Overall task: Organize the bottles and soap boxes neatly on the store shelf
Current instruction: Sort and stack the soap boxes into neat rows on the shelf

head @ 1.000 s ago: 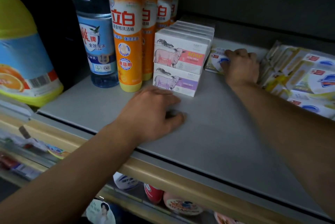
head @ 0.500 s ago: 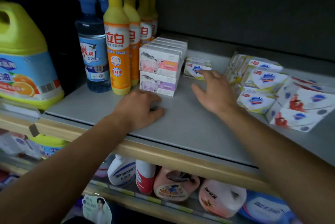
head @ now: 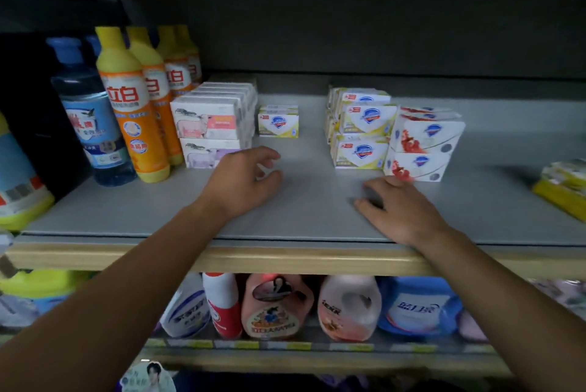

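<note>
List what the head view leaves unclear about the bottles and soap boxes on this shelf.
- Blue bottles: how many stand behind the front one; it hides them.
- Large jug: cut off by the left edge.
- Yellow packs: cut by the right edge and blurred.
- Soap box print: too small to read.
- Left hand covers the lower sheep box's corner.
</note>
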### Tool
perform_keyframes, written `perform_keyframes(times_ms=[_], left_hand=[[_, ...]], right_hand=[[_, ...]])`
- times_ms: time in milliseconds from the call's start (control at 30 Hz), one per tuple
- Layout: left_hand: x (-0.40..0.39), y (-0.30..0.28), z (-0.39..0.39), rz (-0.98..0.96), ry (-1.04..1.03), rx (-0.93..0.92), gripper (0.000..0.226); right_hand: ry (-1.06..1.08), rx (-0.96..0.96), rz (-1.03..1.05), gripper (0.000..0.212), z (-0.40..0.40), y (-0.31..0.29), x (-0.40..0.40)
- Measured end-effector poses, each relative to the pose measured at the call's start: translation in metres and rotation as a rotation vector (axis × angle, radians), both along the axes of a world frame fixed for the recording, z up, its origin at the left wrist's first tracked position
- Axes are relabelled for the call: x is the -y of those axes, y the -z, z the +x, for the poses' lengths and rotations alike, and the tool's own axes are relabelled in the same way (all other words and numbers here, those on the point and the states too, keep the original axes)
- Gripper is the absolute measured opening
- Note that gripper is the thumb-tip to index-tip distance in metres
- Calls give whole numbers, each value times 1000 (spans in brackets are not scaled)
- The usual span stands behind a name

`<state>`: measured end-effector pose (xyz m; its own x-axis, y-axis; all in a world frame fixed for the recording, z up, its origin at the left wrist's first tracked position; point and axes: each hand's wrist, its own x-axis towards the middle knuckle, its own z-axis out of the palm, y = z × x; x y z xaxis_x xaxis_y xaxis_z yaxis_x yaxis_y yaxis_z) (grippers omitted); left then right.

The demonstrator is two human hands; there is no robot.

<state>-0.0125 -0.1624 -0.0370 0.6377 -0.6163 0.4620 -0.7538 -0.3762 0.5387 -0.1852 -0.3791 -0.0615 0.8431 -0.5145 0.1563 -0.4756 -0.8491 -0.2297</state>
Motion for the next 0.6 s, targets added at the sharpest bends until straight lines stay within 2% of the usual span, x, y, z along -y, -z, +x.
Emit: perform_keyframes(times_ms=[233, 400, 600], left_hand=[[88, 3, -13, 9, 47, -78, 37], [147, 9, 4, 12, -39, -209, 53], [178, 18, 14, -21, -112, -196, 37]], right_hand=[[4, 54, -20, 58, 3, 7, 4], [-14, 62, -10, 61, 4, 8, 8], [-12, 100, -16, 63, 5, 11, 9]])
